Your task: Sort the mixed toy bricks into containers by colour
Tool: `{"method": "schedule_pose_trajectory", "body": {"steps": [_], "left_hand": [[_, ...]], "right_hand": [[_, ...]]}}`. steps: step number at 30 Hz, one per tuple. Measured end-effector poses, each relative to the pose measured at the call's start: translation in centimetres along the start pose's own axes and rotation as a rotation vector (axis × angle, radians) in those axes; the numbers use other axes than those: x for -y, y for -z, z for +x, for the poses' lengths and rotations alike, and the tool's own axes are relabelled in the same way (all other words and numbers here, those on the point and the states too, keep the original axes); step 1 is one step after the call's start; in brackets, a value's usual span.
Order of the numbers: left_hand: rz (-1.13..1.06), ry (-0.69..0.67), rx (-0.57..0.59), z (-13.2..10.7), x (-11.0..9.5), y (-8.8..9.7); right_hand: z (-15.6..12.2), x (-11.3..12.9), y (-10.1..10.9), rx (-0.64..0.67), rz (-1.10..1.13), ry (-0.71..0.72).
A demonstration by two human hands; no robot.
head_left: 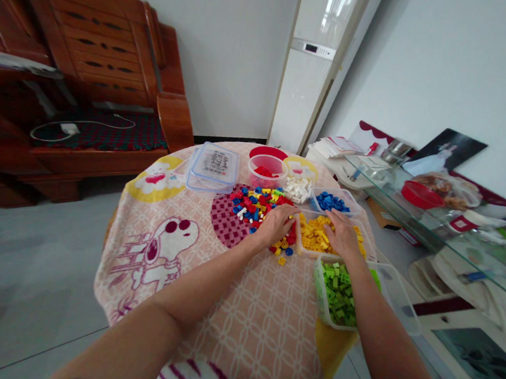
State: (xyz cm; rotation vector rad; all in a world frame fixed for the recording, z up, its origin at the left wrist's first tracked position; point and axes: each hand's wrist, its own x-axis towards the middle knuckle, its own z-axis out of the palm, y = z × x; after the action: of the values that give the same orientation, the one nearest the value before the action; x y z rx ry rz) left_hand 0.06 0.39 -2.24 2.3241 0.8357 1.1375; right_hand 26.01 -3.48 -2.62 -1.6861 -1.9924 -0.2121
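My left hand (275, 224) is over the right side of a mixed pile of toy building bricks (251, 204), its fingers closed together beside the box of yellow bricks. Whatever they pinch is too small to make out. My right hand (343, 234) lies over the yellow bricks (314, 233) in their clear plastic box, fingers apart and touching them. Behind that box, blue bricks (330, 202) fill another one. Nearer to me, green bricks (337, 292) sit in a box partly covered by my right forearm. White bricks (297, 189) are heaped beside a pink tub (266, 176) of red bricks.
Clear lids (213, 167) are stacked at the table's back left. A patterned cloth (222, 307) covers the round table. On the right stands a glass shelf (455, 247) with a red bowl (422, 195) and bags. A wooden bench (98, 65) is at the left.
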Motion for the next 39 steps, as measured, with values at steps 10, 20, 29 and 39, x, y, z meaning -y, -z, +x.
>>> {"method": "schedule_pose_trajectory", "body": {"steps": [10,20,29,39], "left_hand": [[0.341,0.036,0.244,-0.4,1.8,-2.0],[0.367,0.055,0.185,-0.1,2.1,-1.5],[0.404,0.045,0.132,-0.2,1.2,-0.1],[0.360,0.122,0.134,-0.1,0.9,1.3]], "right_hand": [[0.0,0.0,0.1,0.016,0.000,-0.011],[0.0,0.1,0.1,0.011,0.009,-0.011],[0.0,0.1,0.0,-0.005,-0.012,-0.010],[0.0,0.3,0.2,0.004,-0.006,-0.007]]}}
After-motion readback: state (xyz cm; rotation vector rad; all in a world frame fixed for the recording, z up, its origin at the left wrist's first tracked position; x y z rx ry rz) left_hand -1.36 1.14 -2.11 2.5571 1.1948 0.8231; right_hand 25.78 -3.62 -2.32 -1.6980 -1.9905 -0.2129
